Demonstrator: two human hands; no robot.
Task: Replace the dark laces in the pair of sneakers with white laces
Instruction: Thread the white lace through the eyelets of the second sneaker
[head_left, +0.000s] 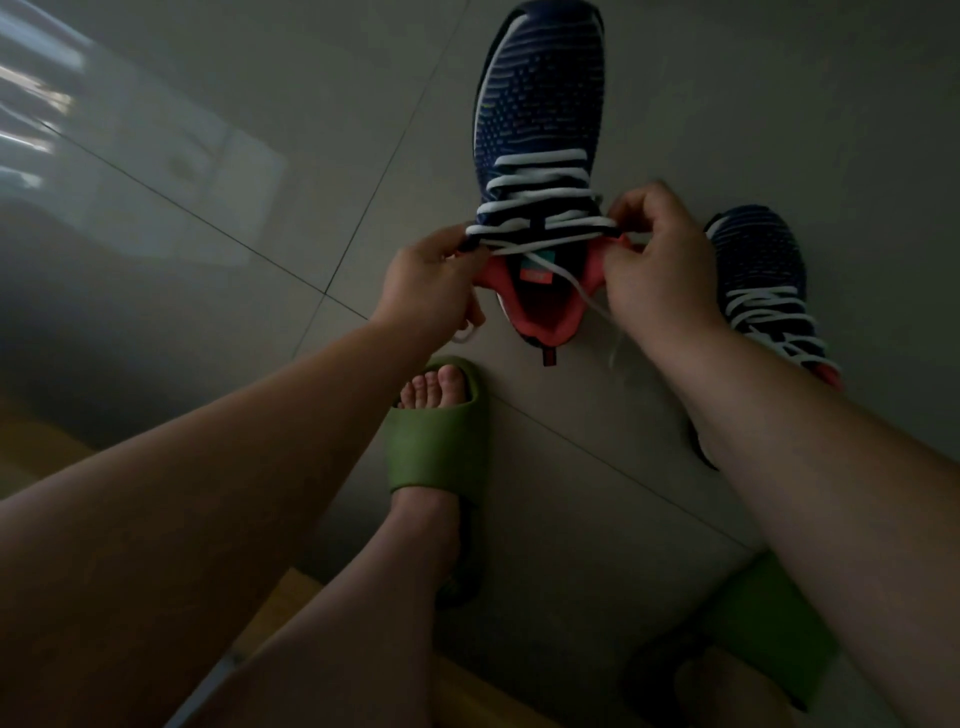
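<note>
A navy knit sneaker (543, 104) with a coral lining stands toe-away on the floor, threaded with a white lace (540, 179) up to its top eyelets. My left hand (431, 283) pinches the lace at the shoe's left collar, and a loop of lace hangs below that hand. My right hand (660, 260) pinches the lace at the right collar, with a loose end trailing down past the heel. The second navy sneaker (763, 280) lies to the right, partly behind my right forearm, also laced in white.
Grey floor tiles (260, 156) lie all around the shoes. My feet wear green slides, the left slide (441, 441) just below the held sneaker and the right slide (763, 634) at the lower right. A wooden edge (291, 597) runs along the bottom.
</note>
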